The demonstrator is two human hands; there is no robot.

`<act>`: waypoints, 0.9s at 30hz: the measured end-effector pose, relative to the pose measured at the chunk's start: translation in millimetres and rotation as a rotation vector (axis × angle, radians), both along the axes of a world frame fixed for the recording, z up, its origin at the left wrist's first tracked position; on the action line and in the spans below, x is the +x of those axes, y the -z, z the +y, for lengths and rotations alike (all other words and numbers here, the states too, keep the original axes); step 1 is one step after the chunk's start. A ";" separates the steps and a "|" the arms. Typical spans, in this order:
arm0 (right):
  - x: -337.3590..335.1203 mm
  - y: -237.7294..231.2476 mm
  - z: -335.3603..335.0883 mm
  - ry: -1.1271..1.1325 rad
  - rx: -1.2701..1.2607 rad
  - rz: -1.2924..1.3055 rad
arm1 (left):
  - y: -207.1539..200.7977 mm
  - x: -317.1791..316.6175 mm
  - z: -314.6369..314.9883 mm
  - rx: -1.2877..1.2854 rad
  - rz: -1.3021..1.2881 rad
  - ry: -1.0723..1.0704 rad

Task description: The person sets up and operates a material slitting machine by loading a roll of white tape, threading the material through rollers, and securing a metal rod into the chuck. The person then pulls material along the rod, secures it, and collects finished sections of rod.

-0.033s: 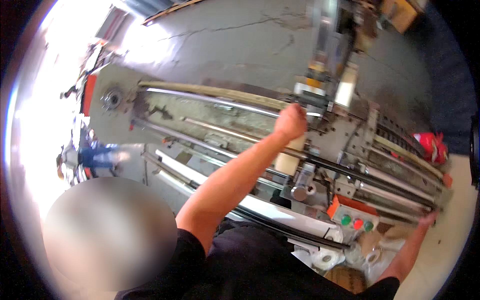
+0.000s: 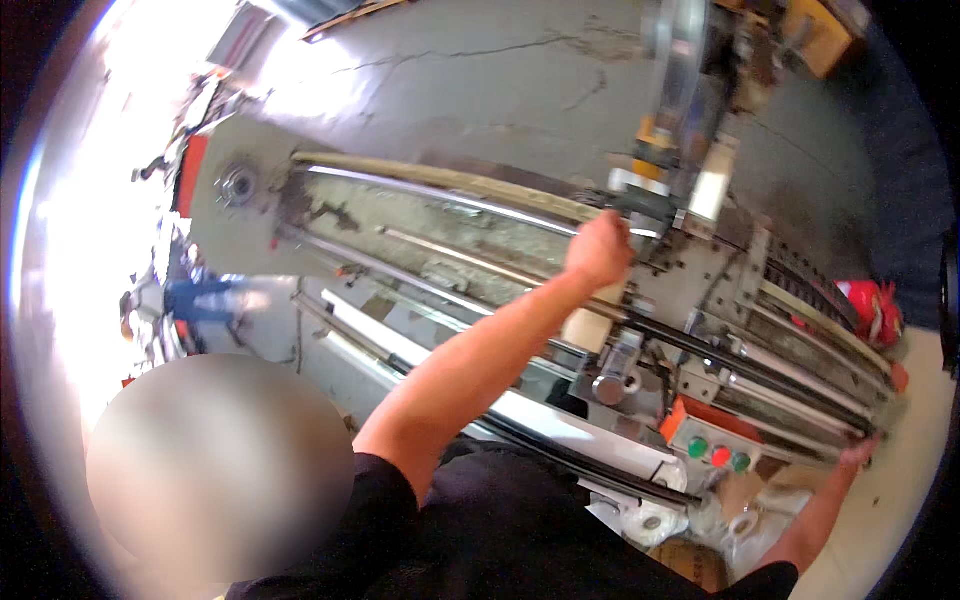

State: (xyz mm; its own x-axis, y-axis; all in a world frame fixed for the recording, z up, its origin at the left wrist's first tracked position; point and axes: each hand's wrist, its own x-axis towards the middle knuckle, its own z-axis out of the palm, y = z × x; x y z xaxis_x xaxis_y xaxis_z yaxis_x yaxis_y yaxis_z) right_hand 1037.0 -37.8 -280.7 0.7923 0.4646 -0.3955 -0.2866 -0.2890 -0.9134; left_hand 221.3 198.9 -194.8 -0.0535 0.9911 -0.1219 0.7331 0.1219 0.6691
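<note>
A long machine (image 2: 440, 270) sits right in front of the person I'm watching, running from the far left over to the near right. The left hand (image 2: 603, 248) is up by a black block (image 2: 640, 205), at the right end of a shiny silver bar (image 2: 450, 203). Its fingers are curled in, but I can't tell if they have hold of anything. The right hand (image 2: 858, 452) is way over at the near right, by the end of a dark bar (image 2: 705, 350). It looks small and blurry, so I can't tell if its fingers are grabbing or loose. Between the hands, on the near side, is an orange and white box (image 2: 710, 435) with green, red and green buttons. White rolls (image 2: 655, 522) lie nearer. A red bag (image 2: 876, 315) is at the far right.
</note>
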 end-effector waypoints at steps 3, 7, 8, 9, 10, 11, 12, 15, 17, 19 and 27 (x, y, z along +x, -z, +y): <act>60.8 -28.2 0.5 0.034 -0.211 -0.053 | 2.2 12.5 -23.5 0.104 -0.072 -0.051; 19.4 -12.5 31.7 0.054 -0.200 -0.109 | -14.7 15.9 -35.8 0.126 -0.103 -0.107; 10.7 -13.7 27.9 0.074 -0.198 -0.123 | -14.7 17.1 -37.2 0.135 -0.123 -0.100; -0.9 -13.7 31.6 0.078 -0.195 -0.124 | -15.5 14.9 -35.1 0.148 -0.137 -0.102; -7.5 -18.9 33.4 0.093 -0.199 -0.143 | -17.9 13.5 -33.6 0.115 -0.155 -0.094; -16.9 -19.9 34.3 0.106 -0.202 -0.156 | -20.5 10.8 -31.8 0.107 -0.157 -0.090; -27.2 -23.0 35.9 0.116 -0.203 -0.166 | -24.2 10.6 -30.5 0.099 -0.162 -0.089; -60.9 -31.7 42.8 0.141 -0.208 -0.195 | -26.0 -3.1 -28.1 0.088 -0.152 -0.089; -84.2 -38.1 50.2 0.160 -0.217 -0.211 | -22.9 -18.1 -28.8 0.095 -0.147 -0.090; -105.0 -46.0 51.5 0.181 -0.227 -0.226 | -31.9 -36.3 -25.1 0.101 -0.125 -0.082; -256.5 -72.2 66.9 0.269 -0.251 -0.254 | -35.4 -165.9 -5.0 0.140 -0.014 -0.122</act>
